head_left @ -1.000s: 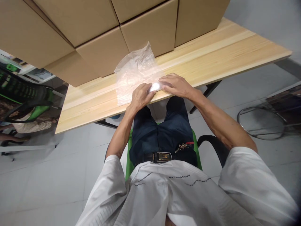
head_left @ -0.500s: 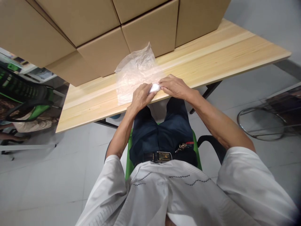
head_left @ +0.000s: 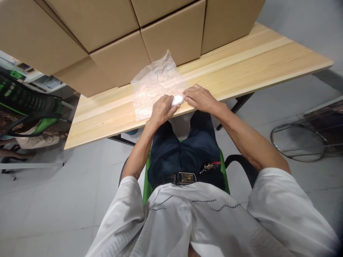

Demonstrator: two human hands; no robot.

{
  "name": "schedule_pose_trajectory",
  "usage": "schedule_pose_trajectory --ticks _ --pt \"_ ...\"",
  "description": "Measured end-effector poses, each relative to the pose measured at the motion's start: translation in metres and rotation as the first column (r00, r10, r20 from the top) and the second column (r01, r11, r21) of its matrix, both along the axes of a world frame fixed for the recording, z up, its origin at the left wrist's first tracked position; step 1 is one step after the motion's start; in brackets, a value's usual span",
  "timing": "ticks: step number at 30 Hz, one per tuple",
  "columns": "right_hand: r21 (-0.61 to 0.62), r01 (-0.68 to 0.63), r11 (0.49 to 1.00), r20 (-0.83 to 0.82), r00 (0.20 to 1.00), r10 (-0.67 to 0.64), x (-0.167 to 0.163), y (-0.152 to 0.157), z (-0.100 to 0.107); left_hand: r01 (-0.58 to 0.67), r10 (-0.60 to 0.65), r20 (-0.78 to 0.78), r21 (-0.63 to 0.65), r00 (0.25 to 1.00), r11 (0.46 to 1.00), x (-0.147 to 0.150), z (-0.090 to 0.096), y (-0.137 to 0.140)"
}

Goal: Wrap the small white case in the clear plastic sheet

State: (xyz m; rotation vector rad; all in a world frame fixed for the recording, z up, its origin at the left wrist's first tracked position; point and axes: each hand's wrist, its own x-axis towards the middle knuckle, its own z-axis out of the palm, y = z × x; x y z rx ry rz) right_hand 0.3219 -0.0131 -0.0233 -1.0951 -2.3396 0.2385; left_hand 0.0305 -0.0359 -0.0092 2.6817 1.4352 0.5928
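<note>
A small, shiny white object (head_left: 177,100) lies between my two hands at the front edge of the wooden table (head_left: 241,67); glare hides what kind of thing it is. Fingers and thumb of my left hand (head_left: 162,108) are closed on its left end. My right hand (head_left: 199,98) pinches its right end with the fingertips. A crumpled, see-through plastic bag (head_left: 154,84) is spread on the tabletop just beyond my left hand, its far corner standing up against a box.
Stacked cardboard boxes (head_left: 171,34) fill the back of the table. A black and green chair (head_left: 29,103) and another person's sleeve (head_left: 39,140) are at left. On the right floor stands a round metal-framed stool (head_left: 298,142).
Both hands stay on the white object, with only a very slight shift to the right. The view has moved a little; the bag lies almost as before.
</note>
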Motion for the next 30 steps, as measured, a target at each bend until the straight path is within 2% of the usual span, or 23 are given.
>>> schedule_pose_trajectory --ticks 2,6,8,13,20,25,30 --pt "0.002 -0.013 1.0 -0.037 0.999 0.013 0.004 -0.001 0.0 0.006 -0.006 0.002 -0.004 1.0 1.0 0.0 0.0 -0.001" --pt "0.118 -0.015 0.993 -0.182 0.983 0.037 0.006 -0.01 0.002 0.023 -0.023 0.03 -0.002 0.999 1.0 0.0 0.003 -0.005" --pt "0.141 -0.055 0.988 -0.178 0.981 0.08 0.0 -0.016 0.003 0.03 -0.03 0.033 -0.007 0.999 1.0 0.001 0.004 -0.006" --pt "0.083 -0.145 0.986 -0.077 0.986 0.151 -0.017 -0.022 0.002 0.034 -0.032 0.041 -0.033 0.999 0.999 0.001 0.007 -0.008" --pt "0.075 -0.175 0.982 -0.086 0.98 0.181 -0.014 -0.015 -0.001 0.07 -0.066 0.065 -0.055 0.996 0.996 -0.003 0.007 -0.009" --pt "0.039 -0.15 0.988 -0.088 0.984 0.153 -0.014 -0.016 0.003 0.091 -0.085 0.088 -0.058 0.992 0.994 -0.005 0.01 -0.008" --pt "-0.01 -0.122 0.993 -0.084 0.989 0.121 -0.013 -0.014 0.006 0.069 -0.065 0.054 -0.079 0.996 0.994 -0.003 0.021 -0.01"
